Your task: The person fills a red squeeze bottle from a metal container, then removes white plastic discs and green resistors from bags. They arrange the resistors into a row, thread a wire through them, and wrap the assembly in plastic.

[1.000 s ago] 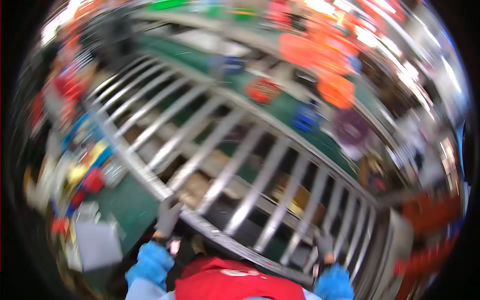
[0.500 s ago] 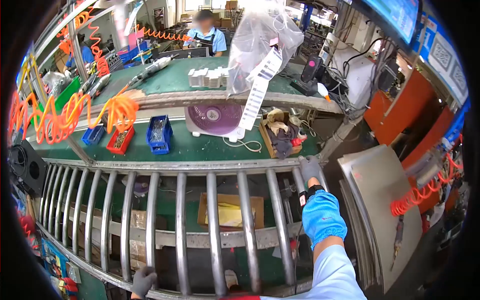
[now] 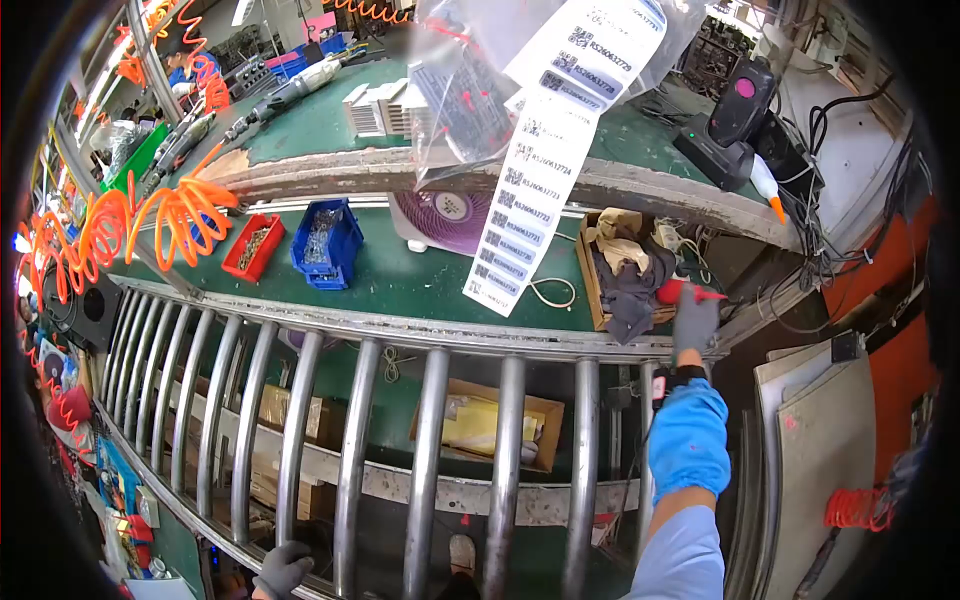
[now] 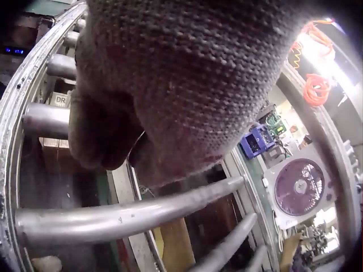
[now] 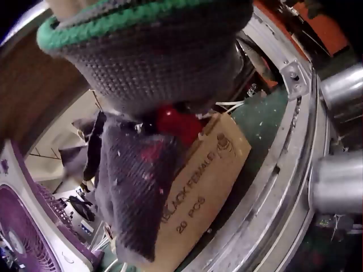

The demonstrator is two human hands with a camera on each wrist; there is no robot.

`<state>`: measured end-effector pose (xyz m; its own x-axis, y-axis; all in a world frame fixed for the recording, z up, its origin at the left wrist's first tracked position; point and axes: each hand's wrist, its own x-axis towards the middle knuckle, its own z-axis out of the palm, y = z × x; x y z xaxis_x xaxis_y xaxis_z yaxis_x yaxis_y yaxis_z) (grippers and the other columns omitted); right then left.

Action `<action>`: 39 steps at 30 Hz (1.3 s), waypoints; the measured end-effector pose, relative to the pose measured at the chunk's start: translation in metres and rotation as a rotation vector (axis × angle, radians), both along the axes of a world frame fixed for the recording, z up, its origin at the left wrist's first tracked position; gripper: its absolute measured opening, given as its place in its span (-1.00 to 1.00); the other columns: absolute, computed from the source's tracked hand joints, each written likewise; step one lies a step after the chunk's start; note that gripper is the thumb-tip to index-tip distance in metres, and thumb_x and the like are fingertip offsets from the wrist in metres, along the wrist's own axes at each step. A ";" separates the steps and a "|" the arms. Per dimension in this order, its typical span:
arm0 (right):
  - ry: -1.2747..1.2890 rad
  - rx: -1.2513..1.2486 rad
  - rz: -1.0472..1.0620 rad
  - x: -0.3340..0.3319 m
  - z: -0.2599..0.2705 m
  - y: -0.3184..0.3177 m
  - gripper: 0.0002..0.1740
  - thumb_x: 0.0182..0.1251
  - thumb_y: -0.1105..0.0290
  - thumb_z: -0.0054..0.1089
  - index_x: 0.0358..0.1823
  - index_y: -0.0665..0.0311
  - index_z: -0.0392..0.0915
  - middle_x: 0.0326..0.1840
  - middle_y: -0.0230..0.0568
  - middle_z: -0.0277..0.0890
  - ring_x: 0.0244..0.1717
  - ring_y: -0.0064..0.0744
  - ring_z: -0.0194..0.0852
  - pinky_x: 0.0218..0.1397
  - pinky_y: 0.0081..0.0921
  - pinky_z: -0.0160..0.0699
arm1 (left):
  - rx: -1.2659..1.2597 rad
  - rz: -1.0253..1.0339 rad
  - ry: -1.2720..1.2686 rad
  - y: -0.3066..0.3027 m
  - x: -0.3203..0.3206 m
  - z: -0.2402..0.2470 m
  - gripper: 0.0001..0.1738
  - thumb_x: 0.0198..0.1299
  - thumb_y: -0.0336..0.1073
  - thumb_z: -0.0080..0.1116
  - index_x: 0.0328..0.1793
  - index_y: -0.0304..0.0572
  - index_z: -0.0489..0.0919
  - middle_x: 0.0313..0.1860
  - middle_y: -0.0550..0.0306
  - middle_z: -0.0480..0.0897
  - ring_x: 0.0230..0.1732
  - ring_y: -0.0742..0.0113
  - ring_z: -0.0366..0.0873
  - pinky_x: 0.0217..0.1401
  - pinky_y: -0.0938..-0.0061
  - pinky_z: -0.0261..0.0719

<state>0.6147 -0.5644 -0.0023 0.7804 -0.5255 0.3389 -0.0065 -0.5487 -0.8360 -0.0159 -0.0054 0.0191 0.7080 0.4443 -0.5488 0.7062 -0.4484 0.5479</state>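
My right hand (image 3: 697,325), in a grey knit glove, reaches to the right end of an open cardboard box (image 5: 198,198) and grips a small red object (image 3: 674,291) with a narrow end. The hand partly hides the object. Dark grey cloth gloves (image 5: 133,187) and a tan cloth (image 3: 622,243) lie in the box, some cloth hanging over its edge. Close to me, my gloved left hand (image 3: 284,569) rests at the near rail beside a metal roller (image 3: 294,440), its fingers loosely curled in the left wrist view.
The roller conveyor's far rail (image 3: 440,335) runs before a green bench. Blue (image 3: 328,245) and red (image 3: 253,248) bins and a purple fan (image 3: 445,218) stand there. A plastic bag with a label strip (image 3: 535,170) hangs in front. Leaning panels (image 3: 825,450) stand at right.
The view swung from the left part of the conveyor to the bench and came closer. My right hand left the near rail, reached over the far rail and took hold of the red object. My left hand stayed at the near rail.
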 end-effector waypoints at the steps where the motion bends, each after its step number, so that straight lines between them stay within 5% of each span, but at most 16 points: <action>1: -0.052 0.093 -0.024 -0.010 0.016 -0.009 -0.60 0.37 0.11 0.28 -0.17 0.38 0.59 -0.27 -0.10 0.60 -0.20 -0.22 0.53 -0.06 -0.24 0.47 | 0.107 -0.157 0.018 -0.008 0.019 0.020 -0.59 0.14 -0.24 0.35 0.04 -0.38 0.67 -0.22 -0.08 0.74 -0.16 0.12 0.71 -0.07 0.29 0.65; 4: 0.018 0.255 0.074 -0.056 0.061 -0.023 -0.65 0.46 0.15 0.21 -0.29 0.35 0.56 -0.37 -0.33 0.49 -0.28 -0.45 0.40 -0.19 -0.35 0.43 | 0.021 -0.236 0.005 -0.023 0.052 0.037 -0.50 0.14 -0.23 0.32 0.17 -0.35 0.60 -0.13 -0.17 0.70 -0.10 0.00 0.69 -0.08 0.25 0.63; 7: -0.062 0.237 0.428 -0.133 0.089 0.024 -0.67 0.48 0.18 0.18 -0.38 0.26 0.53 -0.46 -0.50 0.37 -0.40 -0.53 0.29 -0.34 -0.40 0.36 | 0.310 -0.436 -0.225 -0.057 0.100 0.059 -0.34 0.11 -0.07 0.38 0.29 -0.28 0.54 -0.07 -0.19 0.67 0.03 -0.17 0.64 0.08 0.16 0.59; 10: 0.339 0.142 0.810 -0.246 0.127 0.128 -0.67 0.37 0.12 0.31 -0.24 0.29 0.61 -0.36 -0.19 0.59 -0.29 -0.43 0.56 -0.22 -0.34 0.53 | 0.355 -0.612 -0.476 -0.093 0.141 0.103 -0.13 0.05 0.02 0.45 0.43 -0.24 0.39 0.12 -0.20 0.59 0.18 -0.23 0.54 0.22 0.08 0.52; 11: 0.133 0.106 0.943 -0.287 0.135 0.169 -0.65 0.34 0.10 0.33 -0.19 0.27 0.61 -0.29 -0.17 0.62 -0.25 -0.36 0.61 -0.15 -0.32 0.58 | 0.433 -0.683 -0.633 -0.102 0.147 0.112 -0.09 0.03 0.02 0.47 0.45 -0.25 0.36 0.17 -0.21 0.56 0.22 -0.25 0.51 0.25 0.05 0.50; 12: 0.207 0.135 1.027 -0.318 0.114 0.203 -0.61 0.23 0.14 0.41 -0.09 0.28 0.63 -0.26 -0.17 0.66 -0.21 -0.39 0.63 -0.06 -0.36 0.66 | 0.421 -0.691 -0.705 -0.110 0.146 0.124 -0.07 0.01 0.03 0.49 0.44 -0.26 0.35 0.21 -0.23 0.54 0.25 -0.27 0.47 0.27 0.03 0.48; 13: 0.217 0.116 1.101 -0.356 0.149 0.234 -0.58 0.24 0.12 0.41 -0.07 0.29 0.61 -0.24 -0.14 0.64 -0.19 -0.38 0.63 -0.08 -0.36 0.63 | 0.413 -0.695 -0.774 -0.113 0.139 0.133 -0.05 -0.02 0.03 0.50 0.43 -0.28 0.34 0.24 -0.24 0.51 0.28 -0.29 0.44 0.29 0.00 0.46; 17: 0.408 0.180 1.334 -0.454 0.188 0.323 -0.51 0.31 -0.02 0.33 -0.08 0.32 0.60 -0.31 -0.13 0.63 -0.28 -0.35 0.61 -0.19 -0.33 0.58 | 0.211 -0.248 -0.656 -0.083 0.064 0.136 -0.15 -0.13 -0.11 0.52 0.32 -0.28 0.45 -0.11 -0.22 0.66 -0.10 -0.24 0.65 -0.01 0.08 0.64; 18: 0.425 0.134 1.404 -0.471 0.197 0.342 -0.51 0.32 -0.08 0.28 -0.12 0.27 0.65 -0.32 0.03 0.64 -0.27 -0.05 0.68 -0.17 -0.23 0.59 | 0.209 -0.159 -0.623 -0.071 0.038 0.137 -0.19 -0.17 -0.15 0.51 0.28 -0.27 0.50 -0.20 -0.14 0.68 -0.18 -0.11 0.70 -0.09 0.12 0.66; 21: 0.425 -0.004 1.609 -0.525 0.215 0.390 -0.50 0.32 -0.09 0.26 -0.17 0.27 0.65 -0.31 0.04 0.64 -0.29 -0.05 0.67 -0.19 -0.22 0.57 | -0.161 0.021 -0.433 -0.036 -0.038 0.170 -0.20 -0.19 -0.17 0.51 0.26 -0.30 0.52 -0.20 -0.08 0.69 -0.17 0.07 0.72 -0.07 0.21 0.66; 23: 0.360 -0.112 1.729 -0.568 0.223 0.421 -0.50 0.32 -0.09 0.26 -0.23 0.28 0.63 -0.40 0.01 0.61 -0.36 -0.06 0.63 -0.23 -0.24 0.56 | -0.112 0.014 -0.605 -0.011 -0.094 0.162 -0.28 -0.22 -0.23 0.53 0.18 -0.25 0.59 -0.18 0.04 0.70 -0.21 0.26 0.67 -0.05 0.34 0.65; 29: 0.221 -0.087 2.115 -0.697 0.243 0.514 -0.49 0.38 -0.05 0.24 -0.36 0.33 0.51 -0.49 0.01 0.47 -0.45 -0.14 0.52 -0.36 -0.27 0.43 | -0.598 0.220 -0.670 0.055 -0.251 0.170 -0.37 -0.29 -0.49 0.58 0.06 -0.26 0.65 -0.17 0.26 0.68 -0.14 0.43 0.59 0.01 0.45 0.56; 31: 0.242 -0.124 2.239 -0.734 0.242 0.545 -0.54 0.39 -0.01 0.23 -0.30 0.32 0.50 -0.46 0.04 0.48 -0.43 -0.09 0.53 -0.33 -0.27 0.45 | -0.676 0.242 -0.663 0.072 -0.300 0.177 -0.34 -0.26 -0.46 0.57 0.11 -0.24 0.63 -0.08 0.25 0.65 -0.07 0.43 0.56 0.08 0.45 0.52; 32: 0.193 -0.111 2.263 -0.756 0.239 0.559 -0.54 0.39 0.02 0.27 -0.38 0.32 0.46 -0.55 -0.07 0.33 -0.51 -0.27 0.33 -0.40 -0.31 0.35 | -0.720 0.254 -0.656 0.081 -0.323 0.176 -0.33 -0.24 -0.45 0.56 0.14 -0.23 0.62 -0.04 0.25 0.64 -0.03 0.44 0.55 0.11 0.45 0.51; 36: 0.252 -0.103 2.389 -0.822 0.242 0.598 -0.54 0.41 0.00 0.27 -0.32 0.29 0.44 -0.54 -0.14 0.37 -0.49 -0.33 0.35 -0.38 -0.35 0.38 | -0.876 0.265 -0.622 0.116 -0.404 0.139 -0.29 -0.22 -0.42 0.58 0.18 -0.24 0.58 -0.02 0.24 0.65 0.00 0.41 0.57 0.11 0.43 0.52; 39: 0.381 -0.025 2.209 -0.850 0.216 0.639 -0.56 0.34 0.00 0.28 -0.18 0.29 0.52 -0.43 0.01 0.56 -0.42 -0.09 0.60 -0.31 -0.24 0.51 | -0.374 0.489 -0.780 0.125 -0.415 0.124 -0.25 -0.19 -0.30 0.61 0.21 -0.21 0.54 -0.04 0.13 0.67 -0.03 0.32 0.62 0.05 0.35 0.58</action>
<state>-0.2354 0.0748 0.2133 -0.0388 0.9970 0.0668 0.3327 0.0759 -0.9400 -0.4310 0.1201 0.1428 0.7157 0.6770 -0.1715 0.1489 0.0920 0.9846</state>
